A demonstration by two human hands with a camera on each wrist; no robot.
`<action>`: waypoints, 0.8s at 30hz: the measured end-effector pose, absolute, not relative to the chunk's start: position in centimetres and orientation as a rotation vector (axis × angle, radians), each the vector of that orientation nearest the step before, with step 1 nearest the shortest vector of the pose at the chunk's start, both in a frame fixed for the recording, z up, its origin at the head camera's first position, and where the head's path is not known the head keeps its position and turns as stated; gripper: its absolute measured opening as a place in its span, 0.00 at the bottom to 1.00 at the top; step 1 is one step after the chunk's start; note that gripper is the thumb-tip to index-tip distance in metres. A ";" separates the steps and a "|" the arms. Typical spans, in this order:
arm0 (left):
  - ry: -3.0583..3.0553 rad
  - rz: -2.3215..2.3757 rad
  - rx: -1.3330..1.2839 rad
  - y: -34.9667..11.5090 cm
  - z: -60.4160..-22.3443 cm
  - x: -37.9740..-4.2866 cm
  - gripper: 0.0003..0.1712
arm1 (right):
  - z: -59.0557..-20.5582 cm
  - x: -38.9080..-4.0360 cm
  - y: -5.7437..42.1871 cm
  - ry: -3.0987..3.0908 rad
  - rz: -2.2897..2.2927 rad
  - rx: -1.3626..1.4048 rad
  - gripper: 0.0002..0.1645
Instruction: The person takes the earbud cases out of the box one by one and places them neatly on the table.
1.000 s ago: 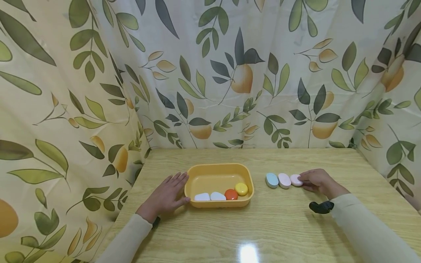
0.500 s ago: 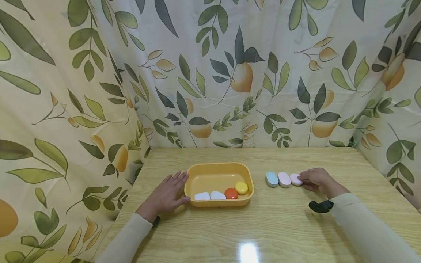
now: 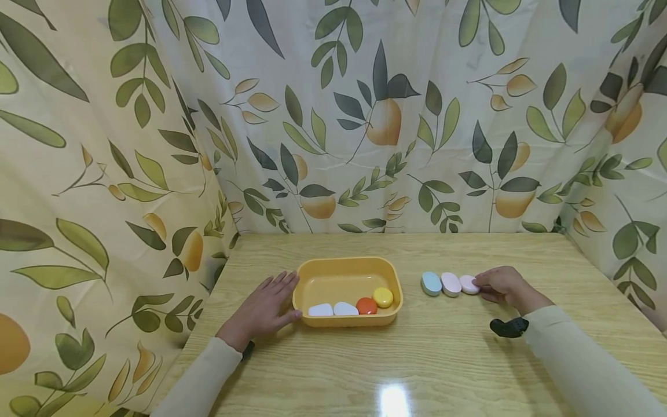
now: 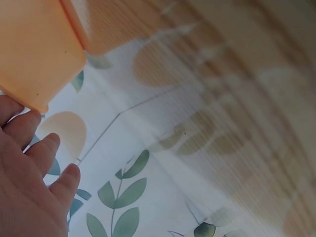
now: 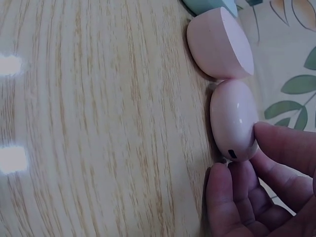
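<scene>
My right hand holds a glossy pale pink oval case at its right end. The right wrist view shows the fingertips around one end of that pink oval case, close to a small dark slot. Touching its other end is a pink oval block with a flat slanted face, then a light blue oval block, all in a row on the table. My left hand lies with fingers extended against the left side of a yellow-orange tray; the left wrist view shows fingertips at the tray's edge.
Along the tray's near side lie two white pieces, an orange-red round piece and a yellow round piece. A leaf-patterned curtain surrounds the wooden table at the back and sides.
</scene>
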State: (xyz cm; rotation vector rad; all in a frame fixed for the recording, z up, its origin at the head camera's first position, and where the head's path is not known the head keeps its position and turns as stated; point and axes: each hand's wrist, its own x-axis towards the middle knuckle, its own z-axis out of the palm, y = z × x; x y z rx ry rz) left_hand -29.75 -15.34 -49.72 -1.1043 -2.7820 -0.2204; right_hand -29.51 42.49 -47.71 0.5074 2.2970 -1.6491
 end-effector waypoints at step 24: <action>-2.829 -0.215 -1.095 -15.3 -49.6 -29.9 0.50 | -45.2 -29.5 41.8 2.321 -1.625 0.297 0.26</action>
